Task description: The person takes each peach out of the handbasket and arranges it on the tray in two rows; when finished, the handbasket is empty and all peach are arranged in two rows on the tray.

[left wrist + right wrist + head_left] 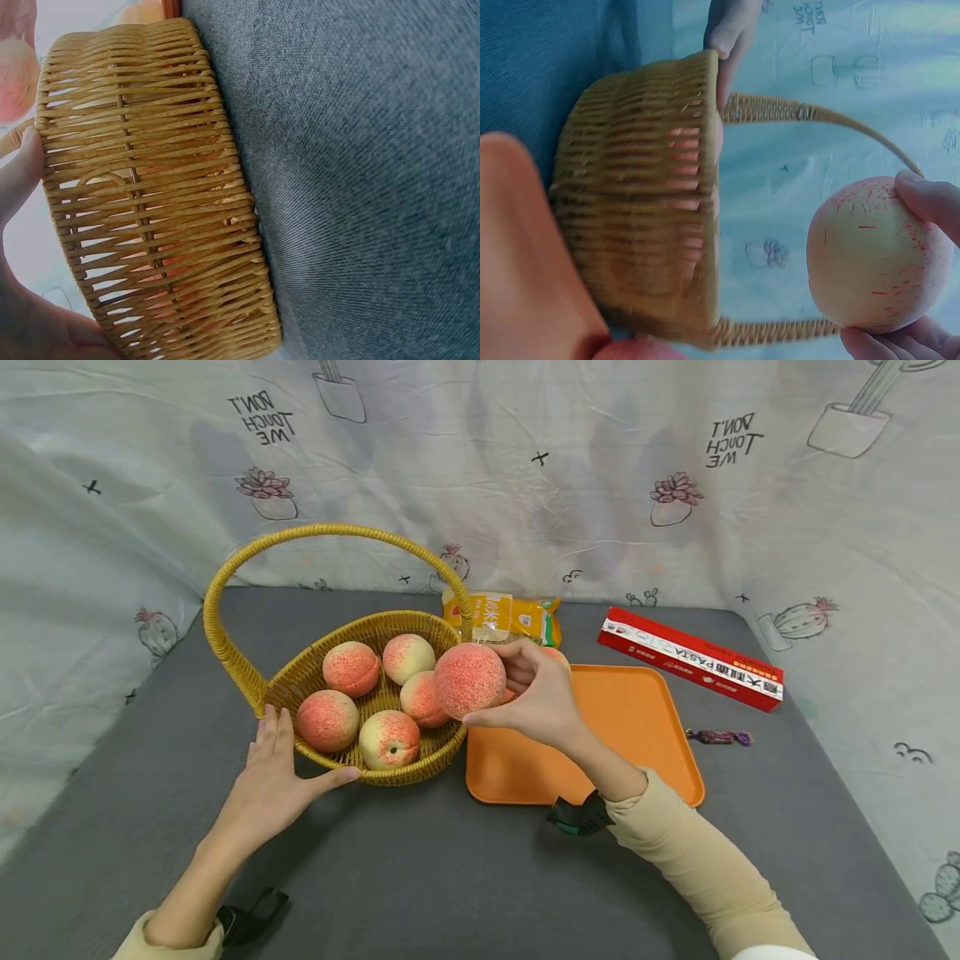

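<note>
My right hand (536,693) pinches a peach (469,681) between thumb and fingers, raised over the right rim of the yellow wicker basket (423,770). In the right wrist view the held peach (877,255) shows pale with red speckles. Several more peaches (327,721) lie inside the basket. My left hand (270,785) rests on the basket's front left rim, fingers straight near the handle's base and thumb spread along the edge. The left wrist view shows that thumb (26,169) against the woven rim. Behind my right hand, another peach (556,657) is partly hidden.
An orange tray (630,718) lies right of the basket, under my right forearm. Behind it are a yellow food packet (517,617) and a red pasta box (693,658). A purple wrapped candy (718,737) lies right of the tray. The basket's tall handle (330,529) arches upward.
</note>
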Demonstrator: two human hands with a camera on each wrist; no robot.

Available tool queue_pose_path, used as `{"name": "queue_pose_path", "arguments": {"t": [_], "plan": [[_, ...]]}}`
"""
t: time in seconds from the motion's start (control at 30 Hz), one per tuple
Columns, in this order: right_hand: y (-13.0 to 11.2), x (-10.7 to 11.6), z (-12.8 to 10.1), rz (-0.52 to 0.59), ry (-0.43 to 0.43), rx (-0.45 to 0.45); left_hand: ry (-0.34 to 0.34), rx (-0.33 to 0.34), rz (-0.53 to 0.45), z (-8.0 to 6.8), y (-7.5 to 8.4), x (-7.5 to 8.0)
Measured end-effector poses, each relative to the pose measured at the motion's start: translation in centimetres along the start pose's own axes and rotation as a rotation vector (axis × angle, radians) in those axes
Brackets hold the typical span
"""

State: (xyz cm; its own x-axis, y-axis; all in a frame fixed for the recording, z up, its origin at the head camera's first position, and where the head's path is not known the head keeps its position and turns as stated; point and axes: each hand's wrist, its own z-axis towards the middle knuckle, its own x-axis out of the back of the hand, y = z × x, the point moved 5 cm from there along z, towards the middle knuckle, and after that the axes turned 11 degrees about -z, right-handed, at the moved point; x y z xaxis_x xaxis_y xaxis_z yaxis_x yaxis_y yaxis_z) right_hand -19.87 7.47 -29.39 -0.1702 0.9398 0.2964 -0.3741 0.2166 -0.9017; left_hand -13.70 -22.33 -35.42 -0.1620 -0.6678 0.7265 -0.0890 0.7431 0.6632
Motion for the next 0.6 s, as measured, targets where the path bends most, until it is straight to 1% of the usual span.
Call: {"name": "queue_pose_path", "arguments": {"t": [0.1, 0.27, 0.6], "plan": [[0.5, 1.3, -0.6, -0.036, 0.037, -0.016, 0.000, -0.004, 0.003, 0.1, -0.1, 0.0], [1.3, 3.6, -1.4, -0.108, 0.102, -0.091, 0.003, -0.003, 0.009, 0.0, -0.1, 0.0], [2.8, 7.0, -2.6, -0.154, 0.200, -0.174, 0.005, -0.010, 0.012, 0.0, -0.1, -0.1]]}}
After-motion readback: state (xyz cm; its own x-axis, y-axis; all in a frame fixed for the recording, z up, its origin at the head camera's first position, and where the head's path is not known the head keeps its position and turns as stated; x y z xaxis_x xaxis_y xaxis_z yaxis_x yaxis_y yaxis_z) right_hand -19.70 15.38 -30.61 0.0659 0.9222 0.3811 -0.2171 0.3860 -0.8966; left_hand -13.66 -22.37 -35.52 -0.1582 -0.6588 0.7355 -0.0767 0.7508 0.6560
